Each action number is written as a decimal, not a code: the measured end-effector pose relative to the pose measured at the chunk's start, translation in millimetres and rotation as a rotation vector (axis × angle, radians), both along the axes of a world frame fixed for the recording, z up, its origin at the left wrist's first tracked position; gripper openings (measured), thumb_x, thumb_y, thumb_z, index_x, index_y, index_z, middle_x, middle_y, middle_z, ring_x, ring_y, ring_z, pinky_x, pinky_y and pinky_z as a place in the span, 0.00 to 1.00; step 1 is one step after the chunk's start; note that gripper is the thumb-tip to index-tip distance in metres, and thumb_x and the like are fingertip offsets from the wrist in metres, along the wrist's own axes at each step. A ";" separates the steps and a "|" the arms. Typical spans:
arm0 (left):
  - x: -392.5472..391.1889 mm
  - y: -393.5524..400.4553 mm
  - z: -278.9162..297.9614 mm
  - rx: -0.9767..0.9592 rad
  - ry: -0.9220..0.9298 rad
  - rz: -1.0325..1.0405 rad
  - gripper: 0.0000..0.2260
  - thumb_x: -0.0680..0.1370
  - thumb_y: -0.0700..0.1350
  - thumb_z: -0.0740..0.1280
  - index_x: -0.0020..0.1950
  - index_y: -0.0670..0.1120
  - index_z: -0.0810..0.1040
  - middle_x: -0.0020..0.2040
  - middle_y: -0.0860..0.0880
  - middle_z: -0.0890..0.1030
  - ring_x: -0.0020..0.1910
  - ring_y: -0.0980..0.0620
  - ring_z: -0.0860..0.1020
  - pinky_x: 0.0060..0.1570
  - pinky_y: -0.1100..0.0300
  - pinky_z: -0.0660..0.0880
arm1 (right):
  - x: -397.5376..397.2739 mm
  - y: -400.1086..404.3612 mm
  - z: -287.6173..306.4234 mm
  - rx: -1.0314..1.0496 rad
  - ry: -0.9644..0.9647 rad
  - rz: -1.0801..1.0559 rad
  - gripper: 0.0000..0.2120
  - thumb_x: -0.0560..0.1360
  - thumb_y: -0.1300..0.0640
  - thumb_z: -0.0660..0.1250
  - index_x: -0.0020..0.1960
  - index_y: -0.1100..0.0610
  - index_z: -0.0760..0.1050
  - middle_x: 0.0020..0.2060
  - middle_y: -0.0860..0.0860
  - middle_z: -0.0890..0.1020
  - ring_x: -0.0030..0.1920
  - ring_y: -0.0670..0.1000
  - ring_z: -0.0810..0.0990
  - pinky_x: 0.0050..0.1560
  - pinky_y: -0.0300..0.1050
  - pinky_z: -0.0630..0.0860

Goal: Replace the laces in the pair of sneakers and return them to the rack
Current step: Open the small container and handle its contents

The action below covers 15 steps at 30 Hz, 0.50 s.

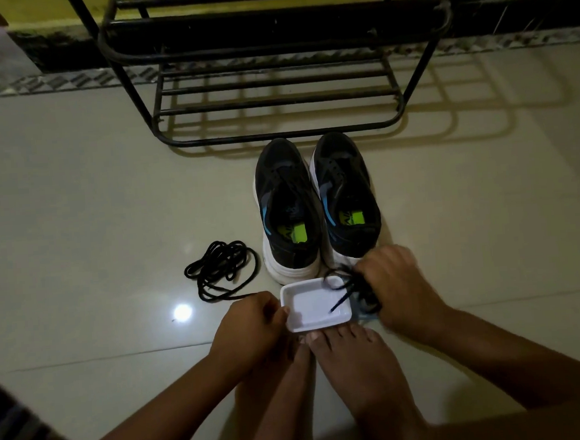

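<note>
Two black sneakers with white soles stand side by side on the floor, the left sneaker [288, 209] and the right sneaker [347, 195], toes toward the black metal rack [272, 83]. A loose black lace [222, 271] lies coiled left of them. In front of the heels sits a small white tray [313, 305]. My left hand [251, 320] grips the tray's left edge. My right hand [398, 286] is closed on a bundle of black lace [350, 287] at the tray's right corner, one lace end hanging over the tray.
My two bare feet [343, 364] rest just behind the tray. The floor is pale glossy tile with a light glare at the left. A dark patterned cloth or mat sits at the bottom left corner. The rack's lowest shelf holds nothing.
</note>
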<state>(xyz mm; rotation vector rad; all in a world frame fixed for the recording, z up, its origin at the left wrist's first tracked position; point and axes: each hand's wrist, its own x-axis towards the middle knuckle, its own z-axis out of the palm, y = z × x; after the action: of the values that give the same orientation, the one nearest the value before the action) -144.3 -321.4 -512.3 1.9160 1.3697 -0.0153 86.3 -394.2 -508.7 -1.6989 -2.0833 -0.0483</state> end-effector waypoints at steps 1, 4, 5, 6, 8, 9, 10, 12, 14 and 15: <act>0.4 0.2 0.9 -0.002 -0.002 -0.005 0.08 0.77 0.50 0.64 0.42 0.48 0.77 0.37 0.50 0.81 0.37 0.53 0.79 0.41 0.57 0.77 | -12.7 4.0 4.4 -0.022 -0.014 0.102 0.08 0.65 0.58 0.57 0.42 0.58 0.71 0.35 0.54 0.74 0.39 0.54 0.69 0.43 0.44 0.60; 0.4 3.2 2.6 -0.010 0.006 -0.038 0.06 0.76 0.47 0.65 0.43 0.46 0.77 0.36 0.49 0.80 0.36 0.53 0.78 0.34 0.61 0.72 | -38.6 12.5 5.0 -0.134 -0.160 0.269 0.09 0.64 0.57 0.58 0.43 0.56 0.70 0.37 0.51 0.74 0.40 0.52 0.68 0.43 0.44 0.61; 0.2 4.3 3.2 -0.006 0.016 -0.047 0.06 0.75 0.47 0.66 0.42 0.46 0.77 0.36 0.49 0.80 0.35 0.53 0.77 0.33 0.62 0.70 | -43.2 15.0 2.1 -0.168 -0.214 0.263 0.07 0.64 0.58 0.59 0.43 0.55 0.70 0.37 0.51 0.74 0.39 0.52 0.69 0.42 0.44 0.62; 0.2 4.8 3.2 -0.001 0.024 -0.050 0.07 0.75 0.47 0.65 0.41 0.45 0.76 0.35 0.48 0.79 0.34 0.53 0.76 0.32 0.62 0.68 | -46.7 17.5 -0.4 -0.200 -0.253 0.233 0.06 0.66 0.58 0.61 0.43 0.55 0.71 0.37 0.51 0.74 0.39 0.52 0.71 0.41 0.44 0.62; -0.3 5.1 1.9 0.009 0.024 -0.044 0.10 0.76 0.48 0.65 0.38 0.44 0.75 0.34 0.47 0.78 0.32 0.53 0.75 0.31 0.61 0.67 | -50.0 19.3 -2.4 -0.285 -0.282 0.158 0.06 0.69 0.56 0.60 0.44 0.55 0.72 0.38 0.51 0.75 0.38 0.53 0.74 0.40 0.45 0.63; -0.5 5.0 1.3 0.009 0.017 -0.043 0.10 0.76 0.48 0.64 0.38 0.43 0.75 0.34 0.46 0.79 0.31 0.52 0.75 0.31 0.61 0.68 | -50.8 19.4 -0.5 -0.346 -0.281 0.133 0.10 0.68 0.55 0.59 0.47 0.55 0.74 0.40 0.51 0.76 0.40 0.53 0.75 0.41 0.45 0.66; -0.6 5.0 1.1 0.002 0.010 -0.043 0.10 0.76 0.48 0.64 0.38 0.44 0.75 0.34 0.46 0.79 0.32 0.52 0.76 0.32 0.60 0.69 | -50.7 19.1 1.9 -0.424 -0.250 0.120 0.15 0.67 0.54 0.60 0.52 0.56 0.74 0.44 0.52 0.77 0.44 0.53 0.76 0.44 0.45 0.69; -1.7 5.9 0.5 -0.009 -0.008 -0.049 0.09 0.77 0.48 0.64 0.39 0.46 0.76 0.35 0.48 0.81 0.35 0.53 0.79 0.36 0.58 0.74 | -45.7 17.8 7.3 -0.575 -0.095 0.107 0.24 0.68 0.51 0.66 0.63 0.55 0.70 0.54 0.52 0.75 0.55 0.53 0.73 0.53 0.47 0.70; -1.9 7.5 0.6 -0.010 -0.009 -0.061 0.09 0.77 0.49 0.65 0.41 0.46 0.77 0.37 0.48 0.81 0.37 0.53 0.79 0.40 0.56 0.75 | -37.6 16.4 10.6 -0.630 0.069 0.079 0.29 0.69 0.47 0.69 0.67 0.54 0.67 0.58 0.51 0.73 0.59 0.51 0.70 0.59 0.45 0.68; -2.2 8.1 0.7 -0.011 -0.006 -0.067 0.09 0.77 0.50 0.65 0.41 0.46 0.78 0.37 0.48 0.81 0.38 0.52 0.79 0.40 0.56 0.75 | -34.1 16.0 11.3 -0.611 0.126 0.067 0.28 0.69 0.47 0.69 0.67 0.54 0.69 0.58 0.51 0.74 0.58 0.51 0.71 0.58 0.45 0.69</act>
<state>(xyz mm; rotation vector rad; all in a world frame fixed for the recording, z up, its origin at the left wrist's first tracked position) -146.5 -313.3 -511.6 1.9503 1.2991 -0.0499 52.2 -378.2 -497.4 -1.8870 -2.1882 0.7673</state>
